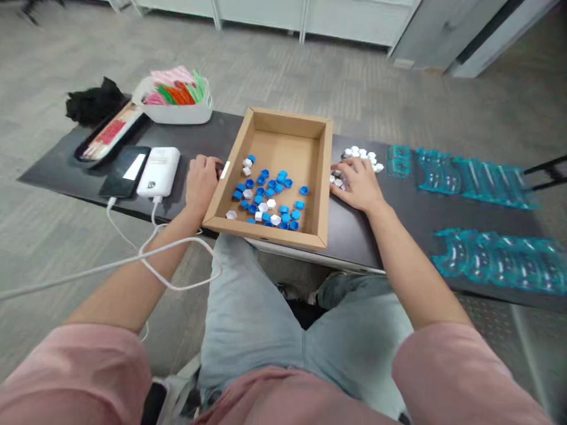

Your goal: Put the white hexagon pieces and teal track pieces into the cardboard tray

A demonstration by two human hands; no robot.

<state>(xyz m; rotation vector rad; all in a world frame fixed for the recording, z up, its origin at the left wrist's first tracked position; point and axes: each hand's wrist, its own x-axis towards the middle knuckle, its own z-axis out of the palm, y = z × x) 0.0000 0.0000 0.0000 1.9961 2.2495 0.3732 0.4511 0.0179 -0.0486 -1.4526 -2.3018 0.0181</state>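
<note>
A cardboard box (287,141) lies on the dark table, with blue hexagonal pieces (279,188) and some white ones (271,203) scattered over its near half. My left hand (202,182) rests against the box's left wall. Its fingers are bent, and their tips and anything under them are hidden. Just past the right wall, my right hand (357,182) lies palm down with fingers apart, over loose white hexagonal pieces (339,178). More white hexagonal pieces (363,154) lie beyond its fingertips.
Left of the box are a white power bank (158,171), a black phone (125,172), a cable (177,288), a dark tray (108,136) and a white container of colourful strips (177,113). Teal transparent plastic parts (496,260) line the table's right side.
</note>
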